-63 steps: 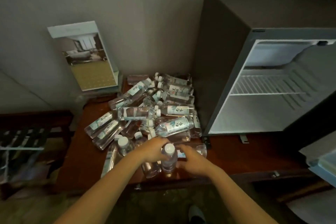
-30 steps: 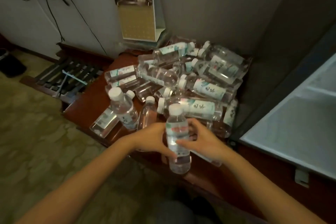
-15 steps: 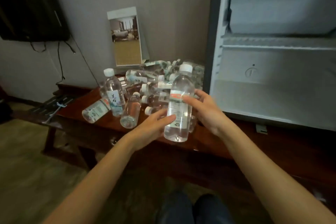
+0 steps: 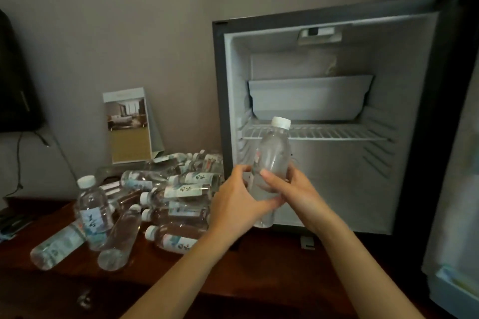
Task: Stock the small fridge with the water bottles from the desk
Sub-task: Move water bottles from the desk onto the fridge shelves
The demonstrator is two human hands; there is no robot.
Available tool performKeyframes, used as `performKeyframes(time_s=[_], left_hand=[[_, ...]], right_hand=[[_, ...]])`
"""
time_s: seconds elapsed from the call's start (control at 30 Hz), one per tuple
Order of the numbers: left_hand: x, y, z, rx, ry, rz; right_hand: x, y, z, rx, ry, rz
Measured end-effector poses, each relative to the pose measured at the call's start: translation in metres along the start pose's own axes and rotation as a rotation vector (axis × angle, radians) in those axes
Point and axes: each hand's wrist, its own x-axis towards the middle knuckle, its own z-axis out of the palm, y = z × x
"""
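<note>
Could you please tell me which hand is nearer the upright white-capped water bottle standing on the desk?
Left. The left hand grips the raised clear plastic bottle on the side facing the upright white-capped water bottle; the right hand grips its far side.

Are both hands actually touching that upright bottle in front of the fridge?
Touching. The head view shows the left hand and right hand both gripping the water bottle low down.

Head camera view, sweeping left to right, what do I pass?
The dark screen → standing bottle → brochure → held bottle → fridge door, which is open.
</note>
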Motion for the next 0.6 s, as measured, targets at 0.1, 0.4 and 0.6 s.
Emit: performKeyframes(time_s=[0.1, 0.4, 0.6], left_hand=[[0.003, 0.017, 0.016, 0.086, 0.089, 0.079], [0.041, 0.033, 0.005, -0.376, -0.204, 0.073], [0.091, 0.046, 0.006, -0.294, 0.000, 0.123]], right_hand=[[0.002, -0.009, -0.016, 0.015, 0.081, -0.061], [0.034, -0.035, -0.044, 0.457, 0.189, -0.179], [0.089, -0.065, -0.047, 0.260, 0.158, -0.171]])
